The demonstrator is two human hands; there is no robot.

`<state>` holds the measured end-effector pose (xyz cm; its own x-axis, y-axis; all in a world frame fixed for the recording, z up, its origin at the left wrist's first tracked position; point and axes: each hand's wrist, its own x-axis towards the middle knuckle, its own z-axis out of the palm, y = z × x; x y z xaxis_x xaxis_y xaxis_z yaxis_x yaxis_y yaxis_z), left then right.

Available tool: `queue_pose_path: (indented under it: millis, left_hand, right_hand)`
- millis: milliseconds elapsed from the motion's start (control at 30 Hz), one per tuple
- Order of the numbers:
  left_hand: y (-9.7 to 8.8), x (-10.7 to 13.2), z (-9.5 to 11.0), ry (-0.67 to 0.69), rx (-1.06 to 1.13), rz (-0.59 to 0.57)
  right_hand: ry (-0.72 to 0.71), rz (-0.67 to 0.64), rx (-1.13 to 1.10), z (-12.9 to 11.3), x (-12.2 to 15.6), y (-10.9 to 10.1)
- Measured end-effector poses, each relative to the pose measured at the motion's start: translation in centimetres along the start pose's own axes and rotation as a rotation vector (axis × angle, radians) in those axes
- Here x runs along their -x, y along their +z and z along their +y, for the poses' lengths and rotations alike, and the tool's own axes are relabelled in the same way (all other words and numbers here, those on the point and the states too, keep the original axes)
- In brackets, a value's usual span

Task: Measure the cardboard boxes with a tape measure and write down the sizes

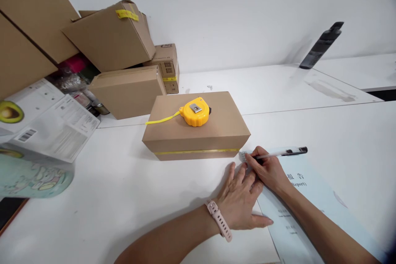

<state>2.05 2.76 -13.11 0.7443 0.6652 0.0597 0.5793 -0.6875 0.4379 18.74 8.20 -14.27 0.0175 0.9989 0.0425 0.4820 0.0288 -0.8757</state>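
Observation:
My right hand (269,169) grips a pen (291,152) with a black cap end and clear barrel, its fingers pinched near the tip. The writing tip is hidden by the fingers, over a corner with small handwriting. Beneath this hand lies a light blue report sheet (305,210) with printed text. Palm down and fingers spread, my left hand (241,200) rests beside it, wearing a pink watch strap (219,219). Just beyond the hands stands a closed cardboard box (222,121). An orange tape measure (199,117) lies on its top, a short yellow length pulled out.
Several cardboard boxes (130,95) are stacked at the back left. In front of them are a white box with an avocado picture (55,128) and a pale green patterned item (40,177). A dark bottle (321,45) stands by the wall, back right, on the white table (93,214).

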Motion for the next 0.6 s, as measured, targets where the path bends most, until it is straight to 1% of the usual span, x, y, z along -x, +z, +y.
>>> queue_pose_path:
  millis: [367, 600]
  left_hand:
    - [-0.16, -0.01, -0.02, -0.001, 0.011, 0.005]
    - [-0.02, 0.06, 0.10, 0.000, 0.009, 0.014]
  right_hand:
    - [-0.002, 0.001, 0.038, -0.39, 0.03, -0.03]
    - [-0.004, 0.027, 0.039, -0.26, -0.06, -0.04]
